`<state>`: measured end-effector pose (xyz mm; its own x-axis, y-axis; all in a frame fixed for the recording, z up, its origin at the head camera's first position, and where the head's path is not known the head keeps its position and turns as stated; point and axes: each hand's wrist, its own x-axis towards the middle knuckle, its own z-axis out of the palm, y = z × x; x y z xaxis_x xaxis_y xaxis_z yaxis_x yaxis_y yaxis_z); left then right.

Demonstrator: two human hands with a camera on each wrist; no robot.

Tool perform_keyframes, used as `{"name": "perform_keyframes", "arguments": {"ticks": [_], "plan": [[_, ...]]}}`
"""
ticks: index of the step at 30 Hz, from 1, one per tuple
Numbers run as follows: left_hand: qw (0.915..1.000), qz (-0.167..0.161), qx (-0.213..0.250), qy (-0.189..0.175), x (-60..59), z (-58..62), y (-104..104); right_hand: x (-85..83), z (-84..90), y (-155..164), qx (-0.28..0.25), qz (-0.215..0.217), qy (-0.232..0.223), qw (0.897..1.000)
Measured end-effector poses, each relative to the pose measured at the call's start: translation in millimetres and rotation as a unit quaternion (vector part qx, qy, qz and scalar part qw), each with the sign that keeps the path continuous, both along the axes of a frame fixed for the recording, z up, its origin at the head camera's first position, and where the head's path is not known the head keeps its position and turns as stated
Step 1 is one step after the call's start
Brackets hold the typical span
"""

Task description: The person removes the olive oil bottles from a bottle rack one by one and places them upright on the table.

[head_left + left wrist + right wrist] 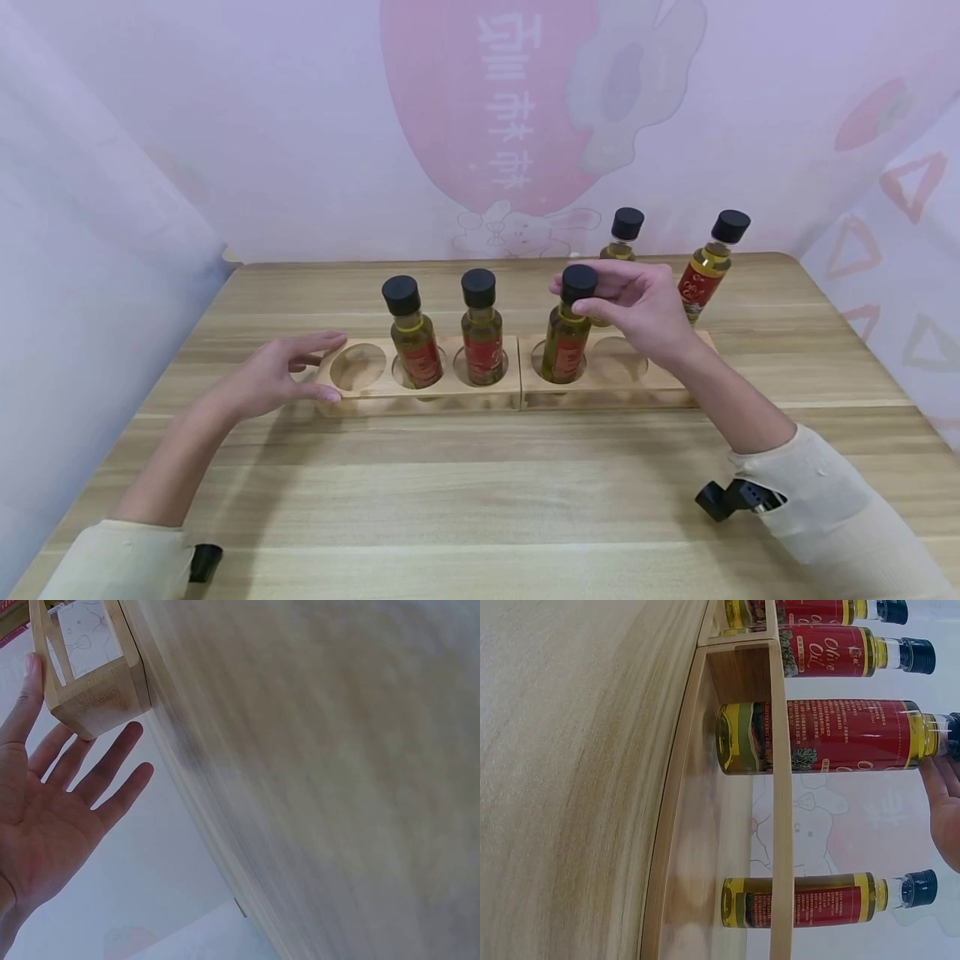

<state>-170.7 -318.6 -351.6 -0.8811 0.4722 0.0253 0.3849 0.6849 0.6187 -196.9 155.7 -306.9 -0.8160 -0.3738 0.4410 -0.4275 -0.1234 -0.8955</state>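
Black caps (478,287), red labels (847,735) (pale-lettered)

Bottles (417,358): five. Black caps (478,287): five, one per bottle. Wooden racks (480,392): two. Round holes (357,367) in view: five; any behind the right forearm (731,408) uncounted. Table (487,483): one. Hands (641,310): two. Pale sleeves (847,508): two. Black wrist fittings (715,501): two

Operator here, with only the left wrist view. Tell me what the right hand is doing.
Observer: The right hand grips a bottle at its black cap.
Operator: Report where that bottle is.
Observer: Its lower end is inside the leftmost hole of the right rack, as the head view shows it.
Operator: Now report what's behind that rack.
Observer: Two capped bottles stand there.
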Motion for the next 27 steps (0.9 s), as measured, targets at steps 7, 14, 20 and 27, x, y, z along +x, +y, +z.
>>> {"name": "perform_keyframes", "arguments": {"ticks": [7,14,20,27], "plan": [[1.0,-0.004,-0.002,0.003,0.7,0.4,-1,2.1,3.4,1,-0.007,-0.007,0.01,1.0],[1.0,-0.001,-0.001,0.003,0.9,-0.6,-2,4.0,9.8,0,-0.026,-0.02,0.001,0.999],[1.0,-0.003,0.001,0.008,1.5,-1.5,-2,4.3,13.3,0,-0.042,-0.017,0.013,0.999],[1.0,-0.003,0.001,0.007,1.8,-0.9,-3,4.1,17.7,-2,-0.045,-0.045,0.035,0.997]]}}
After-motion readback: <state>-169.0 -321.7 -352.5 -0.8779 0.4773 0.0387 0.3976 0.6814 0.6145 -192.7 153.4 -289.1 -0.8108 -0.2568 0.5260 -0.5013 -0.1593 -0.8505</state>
